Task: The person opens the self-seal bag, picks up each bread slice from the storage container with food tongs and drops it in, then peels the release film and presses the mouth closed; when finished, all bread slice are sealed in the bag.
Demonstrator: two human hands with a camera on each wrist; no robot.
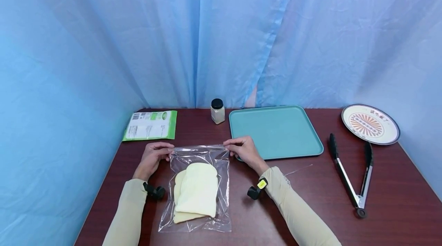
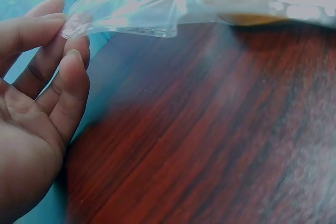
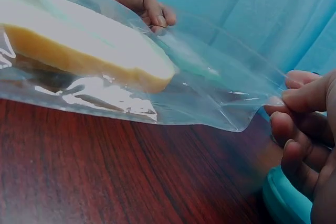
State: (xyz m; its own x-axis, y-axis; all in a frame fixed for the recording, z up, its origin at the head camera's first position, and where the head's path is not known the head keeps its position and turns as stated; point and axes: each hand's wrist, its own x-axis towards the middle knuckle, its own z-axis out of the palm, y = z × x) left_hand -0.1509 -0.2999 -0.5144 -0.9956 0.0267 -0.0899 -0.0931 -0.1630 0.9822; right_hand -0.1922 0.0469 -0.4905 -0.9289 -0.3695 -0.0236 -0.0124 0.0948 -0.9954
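Note:
A clear plastic bag (image 1: 223, 200) lies on the dark red-brown table with slices of bread (image 1: 198, 188) inside, one overlapping another. At the bag's far left corner, my left hand (image 1: 153, 157) pinches the edge between thumb and fingers. My right hand (image 1: 246, 151) pinches the far right corner, so the top edge is stretched straight between both hands. In the right wrist view the bread (image 3: 79, 40) shows its tan crust through the film, and the right hand (image 3: 310, 124) grips the bag's corner. The left wrist view shows the left hand (image 2: 47, 72) holding its corner.
A green-and-white packet (image 1: 149, 125) lies at the back left. Beside it stand a black-lidded jar (image 1: 217, 111) and a teal tray (image 1: 276, 132). On the right are spread tongs (image 1: 352, 184) and a round patterned plate (image 1: 386, 132). Blue curtains (image 1: 165, 38) surround the table.

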